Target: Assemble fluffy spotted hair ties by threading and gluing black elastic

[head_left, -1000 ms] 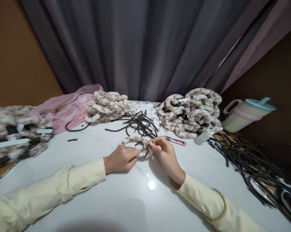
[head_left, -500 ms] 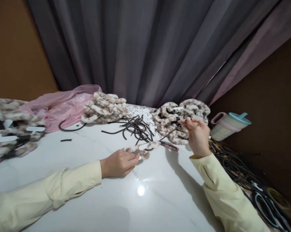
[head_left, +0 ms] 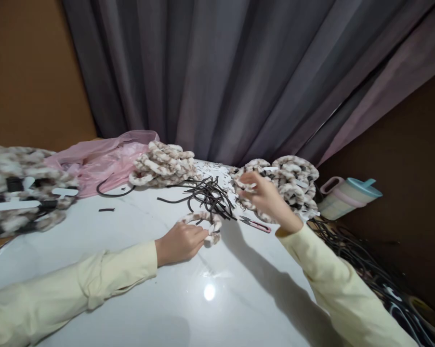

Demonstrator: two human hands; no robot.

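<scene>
My left hand (head_left: 184, 241) is closed on a small fluffy white-and-brown ring (head_left: 214, 222), pinching its right side just above the table. A bit of white, perhaps a tag, shows at the fingertips. A short dark piece, perhaps cord, shows inside the ring. My right hand (head_left: 266, 197) is raised in front of the right pile of fluffy loops (head_left: 293, 166), slightly blurred, its fingers apart with nothing clearly in them. Between the hands lies a tangle of black cords (head_left: 212, 195). Thread snips (head_left: 256, 224) with pink handles rest below my right hand.
Another fluffy bundle (head_left: 166, 161) lies by a pink plastic bag (head_left: 101, 164). A larger fluffy pile (head_left: 25, 168) with white tags is at far left. A short black cord piece (head_left: 106, 209) lies on the white table (head_left: 130, 308). A blue-lidded cup (head_left: 347, 197) and more black cords (head_left: 350, 255) are right.
My right hand has moved left and its fingers have parted; the dark cord stretched from it to the ring no longer shows there. The ring now looks rounder in my left hand.
</scene>
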